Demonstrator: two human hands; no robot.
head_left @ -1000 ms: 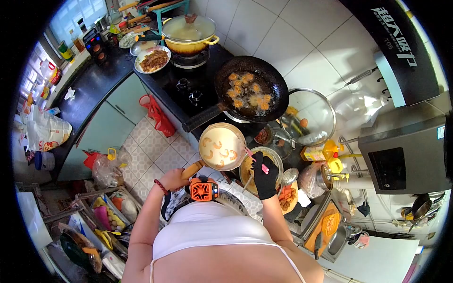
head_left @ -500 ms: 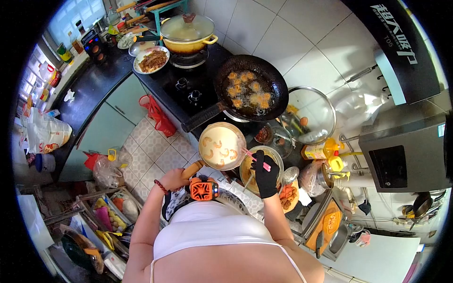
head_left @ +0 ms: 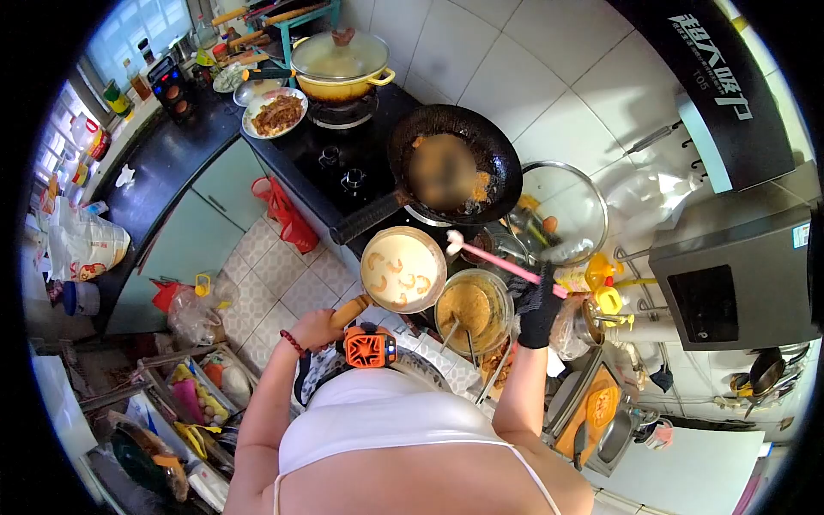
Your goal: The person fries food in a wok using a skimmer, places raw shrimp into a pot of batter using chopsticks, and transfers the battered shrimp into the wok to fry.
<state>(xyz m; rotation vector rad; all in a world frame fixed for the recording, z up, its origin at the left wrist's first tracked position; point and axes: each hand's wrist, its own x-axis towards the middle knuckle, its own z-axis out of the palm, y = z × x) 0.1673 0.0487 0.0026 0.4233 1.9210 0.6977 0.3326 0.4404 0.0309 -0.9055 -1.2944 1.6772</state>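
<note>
Beside the black tabletop (head_left: 172, 163), the person is standing over a crowded cooking area; the left hand (head_left: 314, 327) is wrapping its bare fingers around the wooden handle (head_left: 350, 310) of a small pan (head_left: 402, 269), holding the pan level just in front of the stove; the pan is carrying pale batter with several shrimp lying in it; the right hand (head_left: 539, 306), wearing a black glove, is closing around the near end of pink chopsticks (head_left: 500, 261), which are slanting up and to the left across the gap between the pan and a glass bowl; the chopstick tips are pinching a pale battered piece (head_left: 454, 241) just above the pan's far rim; directly below the chopsticks, a bowl of breadcrumbs (head_left: 470, 310) is sitting just beside the pan, with utensils leaning in it; farther back, a black wok (head_left: 455, 163) is resting on the burner, its contents blurred, with its long handle pointing towards the person; a glass lid (head_left: 560, 210) is leaning near the wok's right side; behind the wok, a yellow pot (head_left: 342, 64) with a clear lid is sitting on the rear burner, and a plate of cooked food (head_left: 276, 112) is lying to its left.
</note>
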